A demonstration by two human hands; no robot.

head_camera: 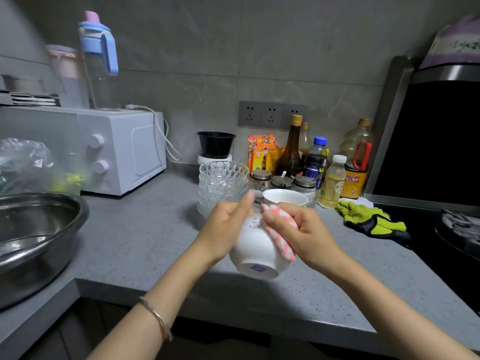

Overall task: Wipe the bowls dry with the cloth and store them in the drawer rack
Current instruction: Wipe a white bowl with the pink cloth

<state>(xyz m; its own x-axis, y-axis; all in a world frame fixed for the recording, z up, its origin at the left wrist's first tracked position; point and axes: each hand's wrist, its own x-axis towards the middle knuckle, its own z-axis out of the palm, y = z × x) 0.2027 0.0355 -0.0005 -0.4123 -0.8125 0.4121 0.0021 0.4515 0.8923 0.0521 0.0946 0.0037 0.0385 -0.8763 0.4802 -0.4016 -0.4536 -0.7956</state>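
Head view: bowl (pixel 255 252) is clasped by left hand (pixel 227 226), wiped with cloth (pixel 281 239) pinched by right hand (pixel 307 229); turning seems required next.

Head-worn camera looks down, close over countertop (pixel 145 229).

table (pixel 145 245): grey, speckled | back left: white microwave (pixel 122 149) | middle: stack of glass bowls (pixel 223 183), white bowl (pixel 285 198) just beside it | behind them: three lidded jars (pixel 281 181), bottles (pixel 291 149), snack packets (pixel 261 152) along the wall (pixel 207 61) | right: green gloves (pixel 368 219) near the stove (pixel 428 229)
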